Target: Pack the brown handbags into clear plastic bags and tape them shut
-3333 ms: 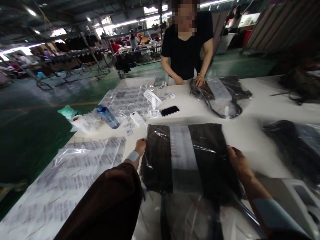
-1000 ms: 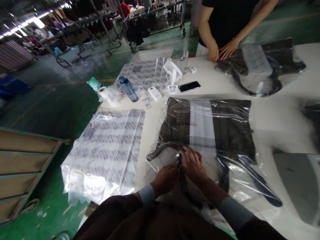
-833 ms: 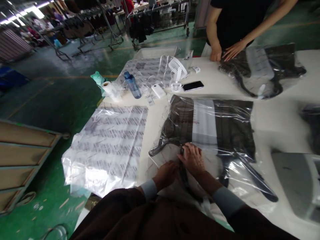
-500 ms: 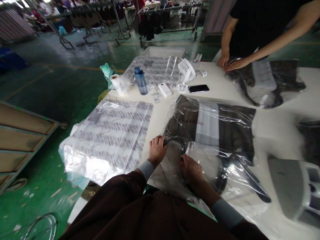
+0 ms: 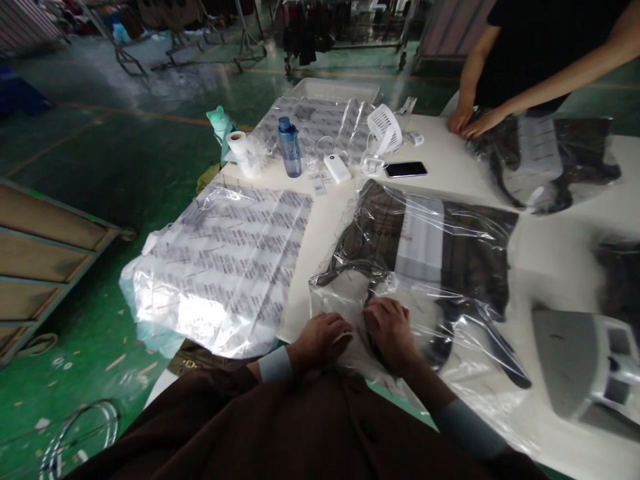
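A dark folded garment (image 5: 450,253) lies inside a clear plastic bag (image 5: 465,353) on the white table (image 5: 550,253) in front of me. My left hand (image 5: 320,339) and my right hand (image 5: 393,332) sit side by side at the bag's near, open end, close to the table edge. Both hands are curled, fingers pressed down on the loose plastic. A dark strap of the garment trails toward the lower right inside the bag.
A stack of printed plastic bags (image 5: 225,260) lies at the left. Farther back stand a blue bottle (image 5: 289,147), a tape roll (image 5: 237,142), a white power bank (image 5: 337,168), a small white fan (image 5: 384,131) and a phone (image 5: 405,169). Across the table another person's hands (image 5: 473,123) press a bagged garment (image 5: 545,163).
Earlier my hands held the bag's two sides. Since half a second ago my left hand has come back from the bag's left edge to beside my right hand at the near end.
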Motion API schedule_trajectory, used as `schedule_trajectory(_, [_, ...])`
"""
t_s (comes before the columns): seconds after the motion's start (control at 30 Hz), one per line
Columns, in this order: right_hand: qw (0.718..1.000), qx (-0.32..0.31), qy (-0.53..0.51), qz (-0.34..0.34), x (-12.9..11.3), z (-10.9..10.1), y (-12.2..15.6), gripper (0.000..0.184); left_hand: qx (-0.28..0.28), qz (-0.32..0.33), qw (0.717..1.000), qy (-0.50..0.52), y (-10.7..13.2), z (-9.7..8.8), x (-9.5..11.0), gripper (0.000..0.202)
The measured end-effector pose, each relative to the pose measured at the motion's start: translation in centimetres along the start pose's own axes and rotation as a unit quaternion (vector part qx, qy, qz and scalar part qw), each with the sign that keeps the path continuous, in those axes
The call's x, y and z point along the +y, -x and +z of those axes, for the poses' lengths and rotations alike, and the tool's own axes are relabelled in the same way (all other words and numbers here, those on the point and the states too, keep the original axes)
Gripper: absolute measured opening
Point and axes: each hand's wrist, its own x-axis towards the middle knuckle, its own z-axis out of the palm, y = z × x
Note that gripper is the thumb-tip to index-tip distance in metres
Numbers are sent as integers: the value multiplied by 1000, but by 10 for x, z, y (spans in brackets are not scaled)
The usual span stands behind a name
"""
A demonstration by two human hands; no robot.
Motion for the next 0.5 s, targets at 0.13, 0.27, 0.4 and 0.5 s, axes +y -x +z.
schedule_trajectory(0.13, [998,15,-52,-16,-1,-29,-30,30,102,-48,990,-79,0,0,9,59])
schedule_trajectory(0.27, [999,37,-27,-29,-21,-49,-38,30,57,-78,988,-123,-19,-3,-10,25])
schedule_trajectory(0.4, [993,113,-36,-22,-51,-47,-3,19,89,-131,986,-59,-20,-10,-24,14])
schedule_trajectory(0.5, [988,-35,-152,5,-59,-13,40,20,161,-154,975,2,-10,-18,-28,13])
